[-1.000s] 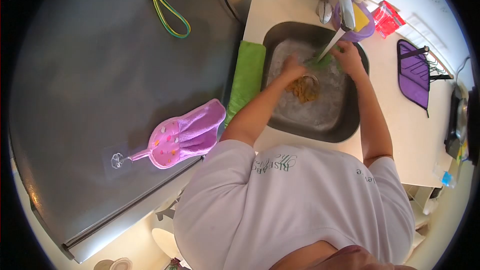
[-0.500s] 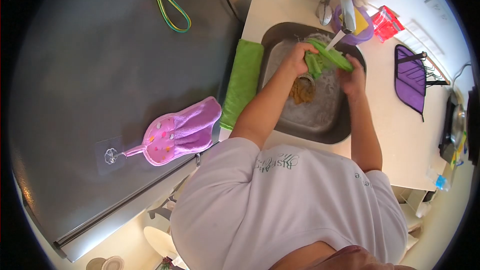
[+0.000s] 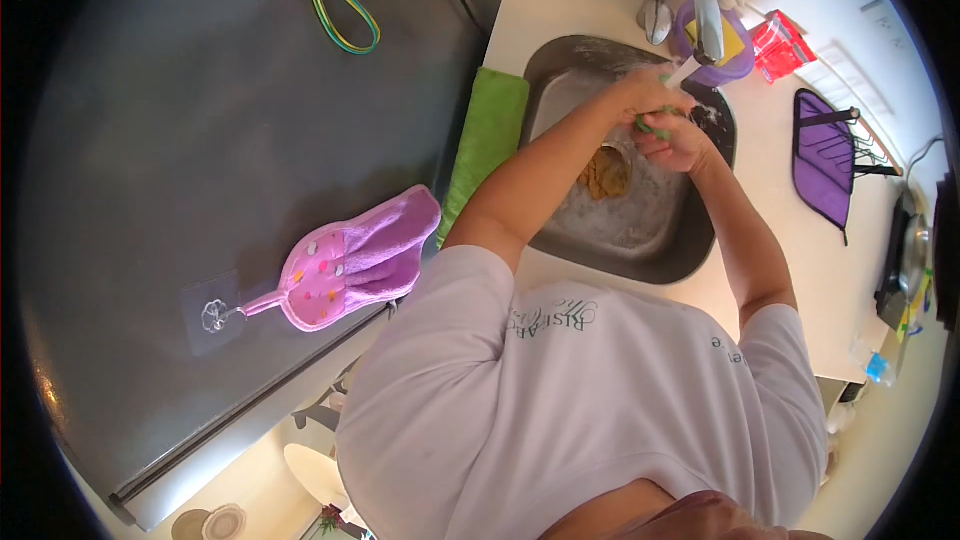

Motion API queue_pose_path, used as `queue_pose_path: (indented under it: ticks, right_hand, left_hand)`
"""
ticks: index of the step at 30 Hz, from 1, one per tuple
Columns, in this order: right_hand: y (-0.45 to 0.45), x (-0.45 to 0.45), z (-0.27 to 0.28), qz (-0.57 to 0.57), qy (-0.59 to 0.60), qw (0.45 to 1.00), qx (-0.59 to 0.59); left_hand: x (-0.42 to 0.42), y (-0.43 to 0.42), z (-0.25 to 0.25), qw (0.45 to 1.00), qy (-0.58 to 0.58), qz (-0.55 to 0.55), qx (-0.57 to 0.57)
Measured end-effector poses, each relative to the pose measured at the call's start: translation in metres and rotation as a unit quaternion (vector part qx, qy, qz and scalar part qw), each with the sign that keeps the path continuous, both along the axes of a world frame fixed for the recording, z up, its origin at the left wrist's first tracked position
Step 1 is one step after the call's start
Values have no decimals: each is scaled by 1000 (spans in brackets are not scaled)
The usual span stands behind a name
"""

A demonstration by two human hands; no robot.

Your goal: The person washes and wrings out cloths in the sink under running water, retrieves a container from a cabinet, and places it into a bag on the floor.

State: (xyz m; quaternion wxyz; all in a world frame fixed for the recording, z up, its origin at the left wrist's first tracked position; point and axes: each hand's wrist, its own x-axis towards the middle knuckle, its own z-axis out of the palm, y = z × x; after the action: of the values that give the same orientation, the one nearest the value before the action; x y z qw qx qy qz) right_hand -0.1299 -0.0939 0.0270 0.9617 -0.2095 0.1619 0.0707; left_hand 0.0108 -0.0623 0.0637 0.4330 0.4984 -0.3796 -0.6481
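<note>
Under the running faucet (image 3: 690,5), both my hands are closed around a wet green cloth (image 3: 660,118), bunched up so that only small parts of it show. My left hand (image 3: 645,92) is on the upper side, in the water stream. Just below it my right hand (image 3: 675,142) grips the cloth with curled fingers, close to the left. Beneath them in the metal sink (image 3: 630,265) lies a crumpled brownish-yellow cloth (image 3: 607,176), partly hidden by my forearm and hand. Whitish suds or water cover parts of the basin floor.
A folded green towel (image 3: 485,140) lies along the sink's left edge. Behind the faucet stand a purple tub (image 3: 735,70) with a yellow sponge and a red packet (image 3: 783,45). A purple mat (image 3: 822,155) with a rack is at right. A pink-purple hand towel (image 3: 365,265) hangs at left.
The green cloth was spread out between my hands under the water; now it is bunched up. My hands have come together, the right moving left and the left moving right.
</note>
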Motion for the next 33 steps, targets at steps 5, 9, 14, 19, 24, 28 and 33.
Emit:
queue_pose_path:
  ticks: [5,9,14,19,24,28,33]
  right_hand:
    - [22,5,-15,-30,115,989,-92]
    - [37,9,-43,-48,229,946,-223]
    - [55,19,-80,-90,396,736,-541]
    - [54,-12,-51,-10,419,538,-731]
    - [48,-118,34,-121,473,458,-743]
    - [42,-204,58,-71,564,404,-717]
    - [42,-187,66,-289,395,258,-833]
  left_hand:
    - [-8,5,-21,997,-42,55,22]
    - [-21,7,-75,981,-140,134,1]
    - [-31,14,-97,954,-111,269,71]
    - [-40,12,-106,813,310,417,264]
    - [-16,57,-175,934,-321,-60,149]
    - [-32,116,-203,735,-659,-147,-58]
    - [-19,68,-131,881,-463,-94,34]
